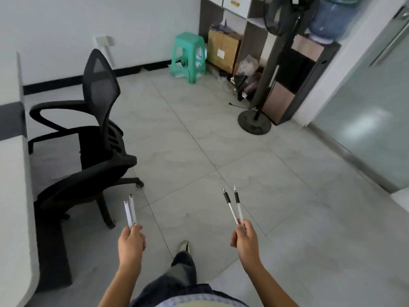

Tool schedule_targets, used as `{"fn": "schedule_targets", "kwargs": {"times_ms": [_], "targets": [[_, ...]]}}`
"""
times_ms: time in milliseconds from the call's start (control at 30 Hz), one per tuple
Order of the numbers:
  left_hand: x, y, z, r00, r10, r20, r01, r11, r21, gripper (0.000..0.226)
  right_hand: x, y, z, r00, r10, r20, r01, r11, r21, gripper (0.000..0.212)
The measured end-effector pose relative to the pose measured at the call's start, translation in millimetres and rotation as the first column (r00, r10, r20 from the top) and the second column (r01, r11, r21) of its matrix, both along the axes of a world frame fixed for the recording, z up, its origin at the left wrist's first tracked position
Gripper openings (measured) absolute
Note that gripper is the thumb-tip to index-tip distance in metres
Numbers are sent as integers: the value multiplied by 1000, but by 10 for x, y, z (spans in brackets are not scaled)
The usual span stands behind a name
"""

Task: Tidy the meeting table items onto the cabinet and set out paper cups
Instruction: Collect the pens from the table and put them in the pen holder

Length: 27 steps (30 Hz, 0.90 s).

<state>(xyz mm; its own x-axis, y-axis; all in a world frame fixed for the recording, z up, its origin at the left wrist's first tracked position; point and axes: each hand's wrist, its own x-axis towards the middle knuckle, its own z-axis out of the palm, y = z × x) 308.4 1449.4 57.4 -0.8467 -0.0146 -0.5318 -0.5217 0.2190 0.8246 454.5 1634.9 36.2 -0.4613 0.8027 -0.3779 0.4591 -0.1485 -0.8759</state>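
My left hand [131, 243] is closed around two white pens [130, 211] that stick up from the fist, blunt ends up. My right hand [245, 239] grips two more pens with black grips [232, 206], their tips pointing up and away. Both hands are held out in front of me over the tiled floor. The white meeting table [13, 196] runs along the left edge of the view. At the top right stands a cabinet [250, 18] with white drawers and open shelves. No paper cups are in view.
A black mesh office chair [99, 138] stands by the table on my left. Ahead are a green plastic stool [189, 56], a cardboard box [223, 49], a standing fan [254, 122], a water dispenser [292, 83] with a blue bottle, and a glass door [365, 107] at the right.
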Motion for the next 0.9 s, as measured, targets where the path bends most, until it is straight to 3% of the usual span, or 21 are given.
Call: {"fn": "schedule_targets", "kwargs": {"times_ms": [167, 467, 767, 900], "targets": [[-1006, 921, 176, 994, -82, -68, 87, 993, 79, 19, -824, 682, 111, 993, -105, -56, 106, 994, 17, 15], [-1703, 2130, -2, 924, -381, 34, 380, 924, 42, 17, -1787, 1543, 38, 992, -117, 41, 121, 987, -103, 17], [-3200, 3484, 135, 986, -164, -37, 165, 986, 32, 22, -3479, 3283, 172, 999, 28, -41, -30, 997, -68, 14], [-3632, 3947, 270, 987, -143, -72, 147, 987, 59, 23, -4117, 3761, 152, 995, 102, 3, -102, 993, -53, 14]]}}
